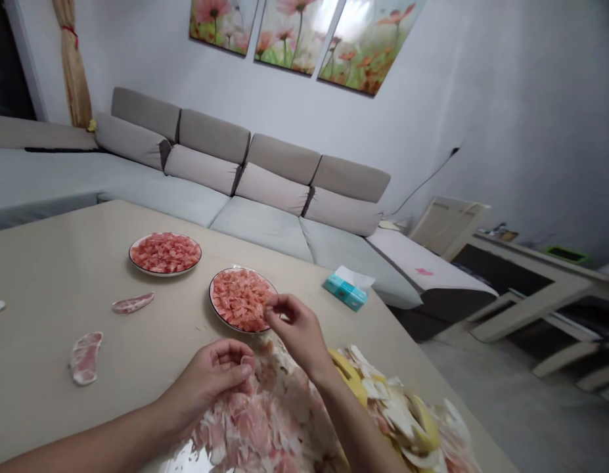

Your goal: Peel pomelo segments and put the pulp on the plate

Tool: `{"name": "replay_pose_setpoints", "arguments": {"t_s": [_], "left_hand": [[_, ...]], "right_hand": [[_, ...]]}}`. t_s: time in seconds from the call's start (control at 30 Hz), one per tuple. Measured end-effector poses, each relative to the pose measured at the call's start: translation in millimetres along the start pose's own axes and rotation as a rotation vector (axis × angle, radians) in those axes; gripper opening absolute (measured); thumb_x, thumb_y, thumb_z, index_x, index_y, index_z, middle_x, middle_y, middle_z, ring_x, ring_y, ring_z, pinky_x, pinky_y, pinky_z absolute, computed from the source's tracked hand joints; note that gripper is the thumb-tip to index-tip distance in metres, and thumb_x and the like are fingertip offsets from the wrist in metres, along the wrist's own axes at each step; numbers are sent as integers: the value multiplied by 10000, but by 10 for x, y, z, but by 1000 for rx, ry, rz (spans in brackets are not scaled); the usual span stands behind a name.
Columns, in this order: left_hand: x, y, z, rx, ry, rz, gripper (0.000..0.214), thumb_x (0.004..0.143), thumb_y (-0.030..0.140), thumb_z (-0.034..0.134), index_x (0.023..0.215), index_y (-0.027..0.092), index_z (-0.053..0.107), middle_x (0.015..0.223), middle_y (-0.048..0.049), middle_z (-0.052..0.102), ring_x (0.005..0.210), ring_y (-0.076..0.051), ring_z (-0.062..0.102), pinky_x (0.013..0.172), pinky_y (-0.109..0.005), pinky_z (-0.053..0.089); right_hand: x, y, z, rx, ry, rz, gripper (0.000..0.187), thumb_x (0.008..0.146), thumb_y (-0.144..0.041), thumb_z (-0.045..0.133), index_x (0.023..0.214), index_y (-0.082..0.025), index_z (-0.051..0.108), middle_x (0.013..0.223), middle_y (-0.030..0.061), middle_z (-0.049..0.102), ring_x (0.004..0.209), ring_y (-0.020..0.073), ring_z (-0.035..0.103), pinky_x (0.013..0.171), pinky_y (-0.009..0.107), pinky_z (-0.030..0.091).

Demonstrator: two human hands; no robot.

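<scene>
My right hand [298,332] is at the right rim of the nearer plate [226,322], its thumb and fingertips pinched together. Whatever is between them is too small to make out. Pink pomelo pulp [242,297] is heaped on that plate. Lower and to the left, my left hand [213,371] has its fingers curled and closed on a thin, pale pink piece of pomelo [248,381]. Beneath both hands spreads a pile of pomelo membrane scraps [259,424]. Two pomelo segments, one whitish and wide [86,358], one narrow [133,303], lie on the table to the left.
A second plate [165,272] of pink pulp [166,251] stands farther back on the table [52,263]. Yellow pomelo peel [425,420] is piled at the right. A blue tissue pack [344,291] lies near the table's far right edge, with a sofa [259,223] behind it.
</scene>
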State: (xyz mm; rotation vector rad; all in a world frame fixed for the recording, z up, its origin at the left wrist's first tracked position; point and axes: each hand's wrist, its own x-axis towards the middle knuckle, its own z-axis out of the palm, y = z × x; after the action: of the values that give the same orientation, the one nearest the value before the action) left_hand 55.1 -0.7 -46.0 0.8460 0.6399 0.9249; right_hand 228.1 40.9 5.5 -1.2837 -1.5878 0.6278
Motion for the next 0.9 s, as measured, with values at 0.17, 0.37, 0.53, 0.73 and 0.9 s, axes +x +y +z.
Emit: {"name": "replay_pose_setpoints", "arguments": {"t_s": [0.17, 0.37, 0.53, 0.73, 0.9], "left_hand": [[14, -17, -44, -31, 9, 0, 307, 711, 256, 801, 946, 163, 626, 878, -36, 653, 773, -127, 608, 724, -251, 513], [15, -70, -29, -72, -31, 25, 294, 699, 266, 817, 895, 150, 631, 825, -29, 667, 771, -134, 634, 766, -275, 505], [36, -137, -66, 28, -39, 14, 317, 743, 293, 782, 986, 140, 647, 879, -70, 719, 795, -156, 662, 753, -269, 487], [75, -156, -76, 207, 3, 46, 262, 698, 257, 804, 917, 164, 694, 906, -54, 725, 855, -182, 659, 799, -293, 488], [49, -155, -29, 260, 4, 39, 215, 698, 217, 790, 896, 183, 712, 893, -44, 728, 871, -196, 662, 822, -316, 495]], "right_hand": [[337, -44, 46, -88, -79, -98, 201, 709, -128, 628, 867, -198, 731, 1030, 86, 717, 1012, 243, 650, 918, 377, 499], [-373, -144, -121, -118, -180, -84, 159, 881, -269, 572, 881, -206, 718, 927, 70, 695, 833, 192, 661, 680, 271, 536], [-788, -18, -114, -78, -214, -56, 139, 881, -240, 593, 908, -205, 724, 932, 68, 712, 865, 192, 669, 710, 262, 524], [-854, 137, -49, -90, -165, -76, 140, 841, -156, 584, 832, -198, 717, 809, 44, 725, 738, 171, 667, 649, 245, 489], [-904, 135, -31, -113, -115, -83, 133, 802, -129, 583, 781, -185, 702, 742, 40, 710, 678, 163, 653, 608, 233, 476]]}}
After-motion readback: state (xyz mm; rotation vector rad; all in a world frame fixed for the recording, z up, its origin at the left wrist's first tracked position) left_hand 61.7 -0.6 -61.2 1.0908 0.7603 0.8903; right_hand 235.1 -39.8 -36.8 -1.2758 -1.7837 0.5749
